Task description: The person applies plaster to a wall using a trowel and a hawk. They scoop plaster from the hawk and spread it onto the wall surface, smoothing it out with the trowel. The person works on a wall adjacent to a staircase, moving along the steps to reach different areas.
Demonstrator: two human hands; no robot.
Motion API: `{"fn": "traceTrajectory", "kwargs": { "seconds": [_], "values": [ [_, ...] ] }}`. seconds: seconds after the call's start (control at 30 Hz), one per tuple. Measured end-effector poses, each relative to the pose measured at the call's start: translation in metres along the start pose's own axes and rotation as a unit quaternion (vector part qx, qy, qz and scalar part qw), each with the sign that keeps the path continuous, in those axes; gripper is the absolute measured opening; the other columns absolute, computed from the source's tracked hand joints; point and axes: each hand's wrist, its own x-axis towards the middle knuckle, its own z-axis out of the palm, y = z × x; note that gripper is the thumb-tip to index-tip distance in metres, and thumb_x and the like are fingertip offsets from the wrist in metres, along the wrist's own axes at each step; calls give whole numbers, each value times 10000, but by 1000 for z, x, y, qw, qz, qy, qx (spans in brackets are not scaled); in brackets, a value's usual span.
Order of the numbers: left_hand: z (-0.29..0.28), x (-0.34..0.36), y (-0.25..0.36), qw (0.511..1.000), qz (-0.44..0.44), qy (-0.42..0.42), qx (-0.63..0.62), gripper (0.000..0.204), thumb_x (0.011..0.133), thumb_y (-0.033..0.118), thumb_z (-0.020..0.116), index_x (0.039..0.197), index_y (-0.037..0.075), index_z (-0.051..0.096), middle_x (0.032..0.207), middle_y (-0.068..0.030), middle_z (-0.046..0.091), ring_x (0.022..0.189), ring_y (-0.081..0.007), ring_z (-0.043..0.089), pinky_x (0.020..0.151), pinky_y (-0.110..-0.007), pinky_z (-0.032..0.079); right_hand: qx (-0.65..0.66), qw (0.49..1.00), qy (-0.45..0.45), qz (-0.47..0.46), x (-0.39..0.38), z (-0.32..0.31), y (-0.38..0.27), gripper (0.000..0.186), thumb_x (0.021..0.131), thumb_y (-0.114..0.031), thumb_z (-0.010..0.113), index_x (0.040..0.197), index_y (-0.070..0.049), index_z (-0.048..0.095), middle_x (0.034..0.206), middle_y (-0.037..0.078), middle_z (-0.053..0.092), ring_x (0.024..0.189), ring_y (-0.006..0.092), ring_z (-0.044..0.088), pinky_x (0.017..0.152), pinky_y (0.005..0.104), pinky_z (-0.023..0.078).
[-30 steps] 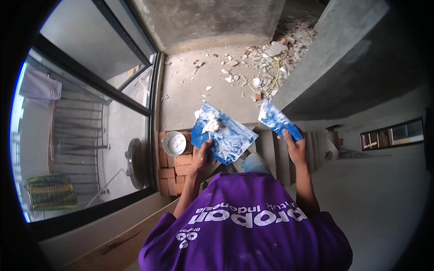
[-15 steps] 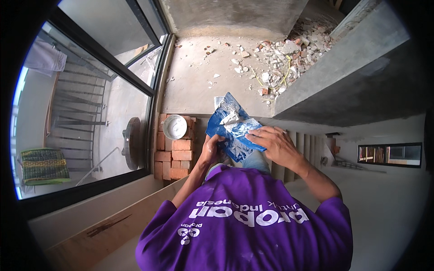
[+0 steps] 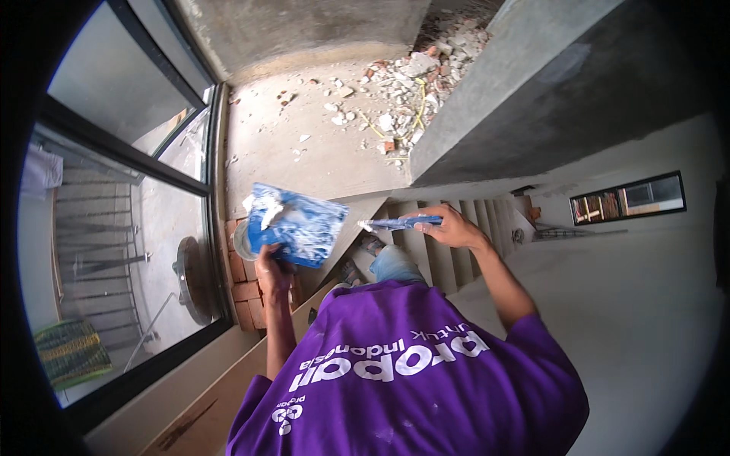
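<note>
Head view: holding two blue tools apart

Now holds the small blue blade (image 3: 401, 223) away from the big blue board (image 3: 308, 232), no longer pressed onto it. Seems to mean a pause in rubbing them together. Pinches the blade's right end with the right hand's grip (image 3: 456, 226), and the board's lower left part with the left hand's grip (image 3: 274, 273). Holds the board up front, partly hiding the bucket (image 3: 242, 241). Looks flat, blue and smeary, with a fat white lump (image 3: 271, 216) at upper left.
</note>
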Motion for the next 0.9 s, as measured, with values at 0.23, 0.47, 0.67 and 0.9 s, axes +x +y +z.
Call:
{"fn": "traceTrajectory", "kwargs": {
  "seconds": [0.23,0.47,0.67,0.9],
  "values": [
    [18,11,19,996,1,-90,11,166,786,200,569,890,75,604,728,-12,621,476,-132,554,382,-256,404,585,730,339,103,-58,46,96,314,870,-188,684,1149,-99,571,1072,55,628,963,181,606,744,360,519],
    [49,24,-13,983,-93,-158,-31,353,775,184,529,1074,1,569,920,-85,654,721,-218,649,615,-326,544,703,480,504,145,-108,87,178,239,872,-165,672,1090,-111,591,1034,42,629,955,214,591,788,414,546],
    [65,11,-15,985,-94,-145,-20,430,774,166,513,1154,-33,543,1020,-121,651,867,-246,658,774,-349,555,711,512,471,103,-75,53,178,277,898,-187,633,1160,-137,561,1126,49,612,1048,234,584,825,430,545],
    [64,-12,9,986,-74,-145,22,446,747,150,525,1150,-41,545,1011,-111,652,842,-222,663,748,-317,559,673,525,508,116,20,-22,202,250,921,-218,598,1157,-151,547,1131,63,605,1037,256,575,856,487,520]
  ]
}}
